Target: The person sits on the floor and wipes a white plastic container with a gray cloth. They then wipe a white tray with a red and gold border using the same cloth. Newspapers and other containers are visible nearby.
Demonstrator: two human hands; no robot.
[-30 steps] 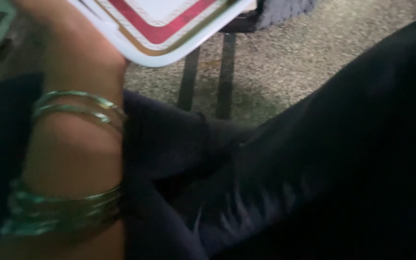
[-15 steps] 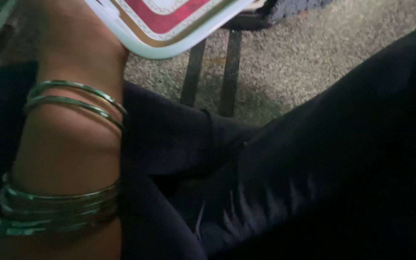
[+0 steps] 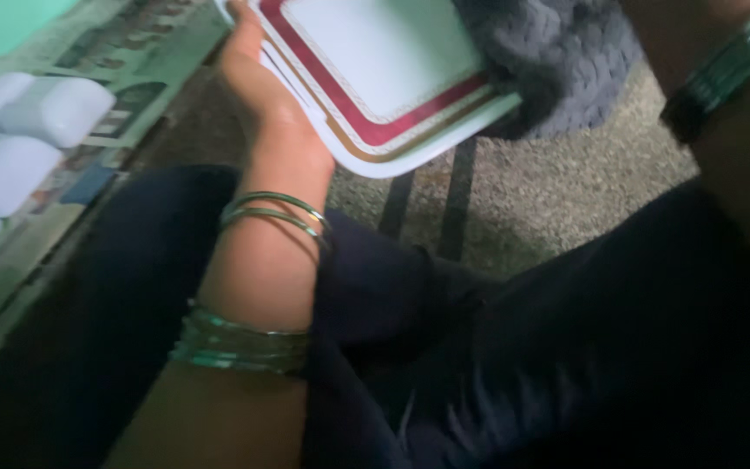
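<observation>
I see a big white tray held up over a lap.

The floor (image 3: 549, 195) is speckled grey, and dark legs (image 3: 566, 347) fold across it, so the tray (image 3: 384, 78) stays lifted instead of resting. It is white with red and gold lines. My left hand (image 3: 262, 95) grips its near-left edge, fingers curled around it. My right arm is only a wrist up top, so I cannot tell its fingers. White tubs (image 3: 19, 139) sit on paper far left. Green bangles (image 3: 245, 343) ring the left arm.

Dim speckled floor (image 3: 557, 195), dark stripes (image 3: 427, 204)
</observation>
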